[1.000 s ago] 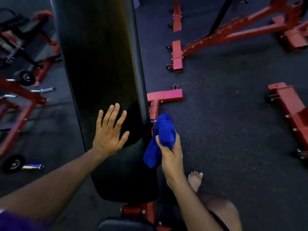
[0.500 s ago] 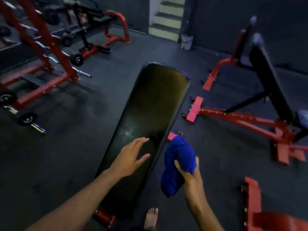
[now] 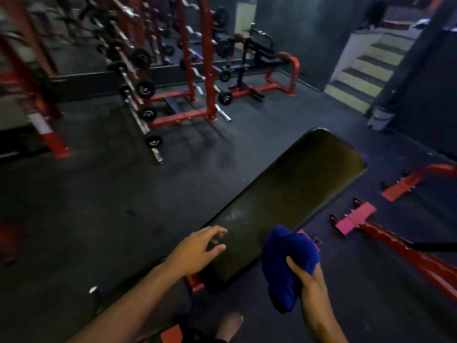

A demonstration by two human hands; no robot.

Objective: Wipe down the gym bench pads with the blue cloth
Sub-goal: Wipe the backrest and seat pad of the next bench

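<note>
A long black bench pad [image 3: 284, 194] runs from bottom centre up to the right. My left hand [image 3: 197, 248] hovers over the pad's near left edge with fingers loosely spread, holding nothing; whether it touches the pad is unclear. My right hand [image 3: 309, 280] grips a bunched blue cloth [image 3: 284, 263] just off the pad's near right side, the cloth hanging below my fingers.
Red racks with barbells [image 3: 146, 112] stand at the left and back. A red bench frame [image 3: 408, 246] lies on the floor to the right. Steps [image 3: 363, 70] rise at the back right. My bare foot [image 3: 230, 325] is on the dark floor below the pad.
The view has swung up and left, showing more of the room. My left hand has slid back toward the pad's near left edge. The cloth stays in my right hand.
</note>
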